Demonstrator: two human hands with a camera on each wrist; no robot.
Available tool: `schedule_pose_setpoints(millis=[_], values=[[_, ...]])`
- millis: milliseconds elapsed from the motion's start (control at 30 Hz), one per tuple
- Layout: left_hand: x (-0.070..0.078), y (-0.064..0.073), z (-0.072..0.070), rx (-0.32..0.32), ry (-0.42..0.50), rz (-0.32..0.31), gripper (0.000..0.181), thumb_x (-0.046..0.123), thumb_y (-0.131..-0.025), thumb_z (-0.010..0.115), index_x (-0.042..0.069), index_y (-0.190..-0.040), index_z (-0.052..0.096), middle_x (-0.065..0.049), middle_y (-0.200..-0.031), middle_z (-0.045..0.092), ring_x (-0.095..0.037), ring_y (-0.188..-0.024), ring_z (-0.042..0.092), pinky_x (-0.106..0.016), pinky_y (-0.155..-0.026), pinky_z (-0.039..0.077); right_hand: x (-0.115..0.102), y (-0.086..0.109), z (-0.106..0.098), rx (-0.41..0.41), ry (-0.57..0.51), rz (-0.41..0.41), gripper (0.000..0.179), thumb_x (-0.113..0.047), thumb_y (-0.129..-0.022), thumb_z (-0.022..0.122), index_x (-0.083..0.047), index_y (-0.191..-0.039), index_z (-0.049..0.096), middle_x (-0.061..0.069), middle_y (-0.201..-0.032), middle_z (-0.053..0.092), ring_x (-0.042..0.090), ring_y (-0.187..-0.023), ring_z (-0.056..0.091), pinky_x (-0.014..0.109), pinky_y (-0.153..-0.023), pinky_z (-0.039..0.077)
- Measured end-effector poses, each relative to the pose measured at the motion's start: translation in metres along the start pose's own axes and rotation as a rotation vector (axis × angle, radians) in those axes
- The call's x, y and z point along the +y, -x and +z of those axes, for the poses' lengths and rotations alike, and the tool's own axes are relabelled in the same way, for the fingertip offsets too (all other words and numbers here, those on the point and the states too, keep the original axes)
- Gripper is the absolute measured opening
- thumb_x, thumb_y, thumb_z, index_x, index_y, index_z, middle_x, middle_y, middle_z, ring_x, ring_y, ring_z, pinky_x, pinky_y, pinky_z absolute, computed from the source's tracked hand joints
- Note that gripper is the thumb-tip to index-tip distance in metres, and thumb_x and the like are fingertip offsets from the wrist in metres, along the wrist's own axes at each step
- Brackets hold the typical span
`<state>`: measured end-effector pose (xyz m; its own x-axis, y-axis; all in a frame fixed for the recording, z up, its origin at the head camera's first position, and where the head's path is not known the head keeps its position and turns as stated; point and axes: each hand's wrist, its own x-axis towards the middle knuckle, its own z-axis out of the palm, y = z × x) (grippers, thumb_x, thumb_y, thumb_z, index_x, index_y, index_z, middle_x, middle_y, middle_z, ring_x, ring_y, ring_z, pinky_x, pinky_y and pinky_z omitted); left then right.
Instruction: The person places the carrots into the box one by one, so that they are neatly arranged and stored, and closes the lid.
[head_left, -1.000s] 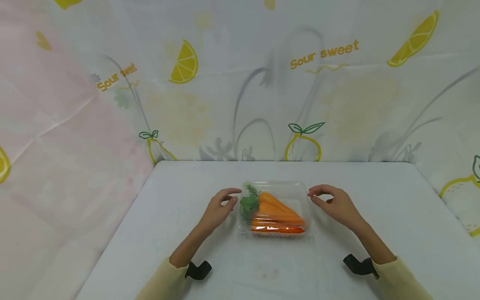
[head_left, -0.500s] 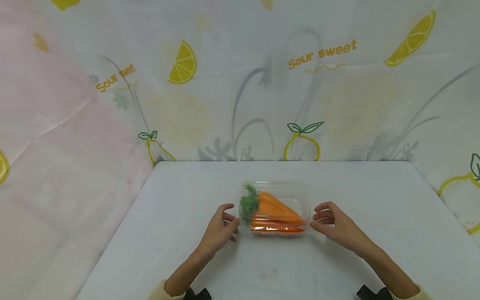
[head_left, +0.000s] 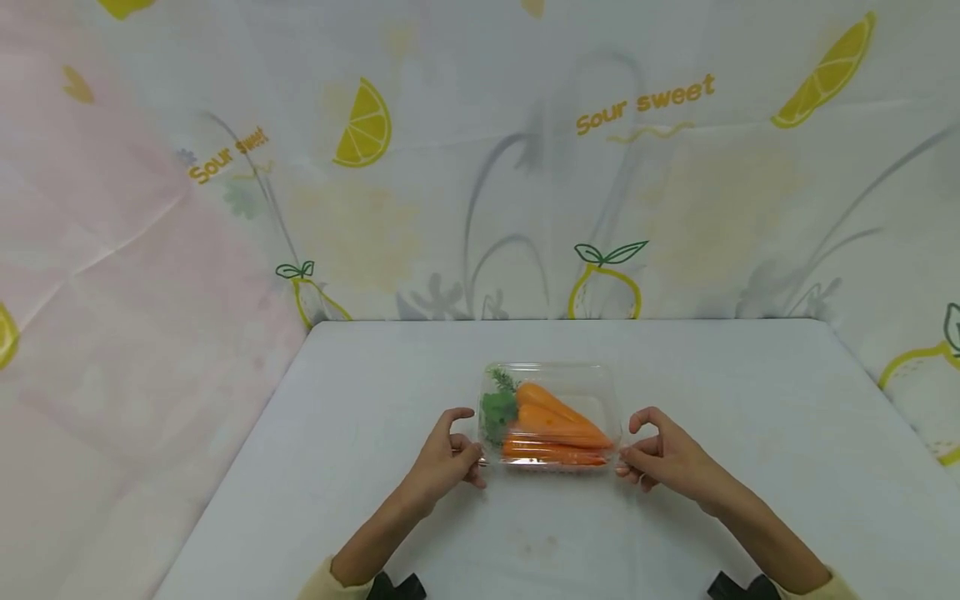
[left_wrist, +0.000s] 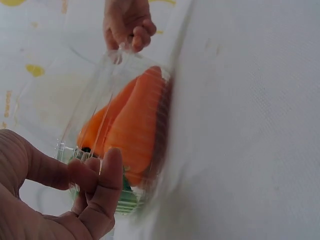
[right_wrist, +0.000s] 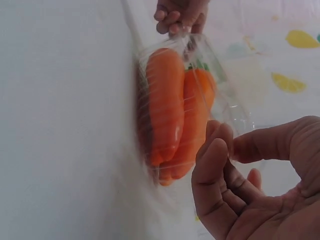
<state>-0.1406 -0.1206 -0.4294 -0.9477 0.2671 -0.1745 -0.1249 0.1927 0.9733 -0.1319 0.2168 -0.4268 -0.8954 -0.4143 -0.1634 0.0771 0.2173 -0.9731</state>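
Observation:
A clear plastic clamshell box [head_left: 596, 379] lies on the white table, its lid down over several orange carrots [head_left: 555, 421] with green tops [head_left: 497, 415] at the left end. My left hand [head_left: 441, 467] pinches the rim at the box's near left corner between thumb and fingers, the index finger arched above. At the near right corner, my right hand [head_left: 678, 462] pinches the rim in the same way. Both wrist views show the fingertips right at the thin plastic edge, with the carrots [left_wrist: 135, 125] seen through the ridged wall.
The white table [head_left: 375, 367] ends at a hanging cloth [head_left: 465, 208] printed with lemons, which stands behind it and along the sides. Dark wrist mounts [head_left: 396, 587] show at the front edge of the head view.
Both hands have come from the box's sides toward me to its near corners, and their fingers now pinch the rim. The box has stayed nearly in place.

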Motion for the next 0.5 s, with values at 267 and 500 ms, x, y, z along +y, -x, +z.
schedule_pose_setpoints(millis=[267,500], values=[[-0.002,0.000,-0.006,-0.002,-0.160,0.037,0.050,0.008,-0.099,0.055,-0.003,-0.144,0.035,-0.014,-0.083,0.064,-0.021,-0.068,0.063,-0.036,-0.064,0.058,0.005,-0.002,-0.004,0.012,0.069,0.039,0.039,-0.016,-0.100,0.059,0.001,-0.121,0.030,0.015,-0.091,0.070,0.020,-0.075,0.064,0.032,-0.060,0.054],[-0.006,-0.003,-0.018,0.057,-0.750,0.252,0.046,0.030,-0.107,0.044,0.003,-0.144,0.044,-0.010,-0.115,0.064,-0.023,-0.102,0.063,-0.041,-0.080,0.054,0.002,0.001,-0.025,0.112,0.381,-0.093,0.040,-0.026,-0.100,0.061,-0.001,-0.128,0.047,0.010,-0.104,0.068,0.026,-0.090,0.065,0.034,-0.072,0.054]])
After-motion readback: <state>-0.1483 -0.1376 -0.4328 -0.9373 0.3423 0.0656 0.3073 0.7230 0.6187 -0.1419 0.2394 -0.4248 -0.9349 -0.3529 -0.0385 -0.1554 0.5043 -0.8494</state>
